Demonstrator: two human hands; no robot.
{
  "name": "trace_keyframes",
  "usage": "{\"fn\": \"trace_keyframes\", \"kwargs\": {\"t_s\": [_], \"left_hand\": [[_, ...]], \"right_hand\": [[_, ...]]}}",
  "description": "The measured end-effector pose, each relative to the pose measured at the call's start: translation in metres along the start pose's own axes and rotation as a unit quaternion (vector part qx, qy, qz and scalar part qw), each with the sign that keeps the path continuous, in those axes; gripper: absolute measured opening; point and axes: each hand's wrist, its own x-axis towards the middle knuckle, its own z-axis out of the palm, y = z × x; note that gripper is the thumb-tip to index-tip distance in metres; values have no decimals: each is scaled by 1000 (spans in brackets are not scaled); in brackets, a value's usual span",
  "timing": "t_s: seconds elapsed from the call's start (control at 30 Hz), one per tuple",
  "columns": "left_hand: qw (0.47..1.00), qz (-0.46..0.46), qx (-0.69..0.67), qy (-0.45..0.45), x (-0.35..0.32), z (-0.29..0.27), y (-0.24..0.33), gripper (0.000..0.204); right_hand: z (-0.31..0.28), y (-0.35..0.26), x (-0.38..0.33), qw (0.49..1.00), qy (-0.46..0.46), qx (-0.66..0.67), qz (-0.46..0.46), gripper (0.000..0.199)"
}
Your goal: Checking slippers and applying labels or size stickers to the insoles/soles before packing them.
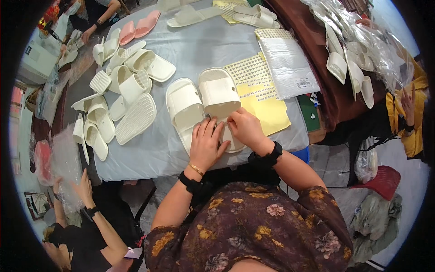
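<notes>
A pair of cream slide slippers lies side by side on the table before me, toes pointing away. My left hand (207,143) rests with its fingers stretched out over the heel parts, between the left slipper (185,105) and the right slipper (219,89). At the right slipper's insole, just below its strap, my right hand (246,129) has thumb and fingertips pinched together. What they pinch, if anything, is too small to make out. Sheets of small stickers on yellow backing (267,106) lie close by on the right.
Several loose cream slippers (136,119) are heaped at left, with a pink pair (140,28) behind. A white plastic-wrapped packet (287,63) lies at right on the grey-covered table (131,163). Co-workers handle clear bags at lower left and slippers at far left; another is at right.
</notes>
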Motion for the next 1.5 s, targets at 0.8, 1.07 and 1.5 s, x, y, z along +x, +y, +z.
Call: {"fn": "trace_keyframes", "kwargs": {"t_s": [0.8, 1.07, 1.5], "left_hand": [[999, 2, -20, 34, -1, 1, -5, 53], [1000, 2, -19, 25, 0, -1, -4, 53], [1000, 2, -12, 23, 0, -1, -2, 53]], "right_hand": [[-5, -2, 22, 986, -133, -91, -36, 3], [-3, 3, 26, 994, -108, -29, -10, 15], [8, 7, 18, 999, -29, 29, 26, 18]]}}
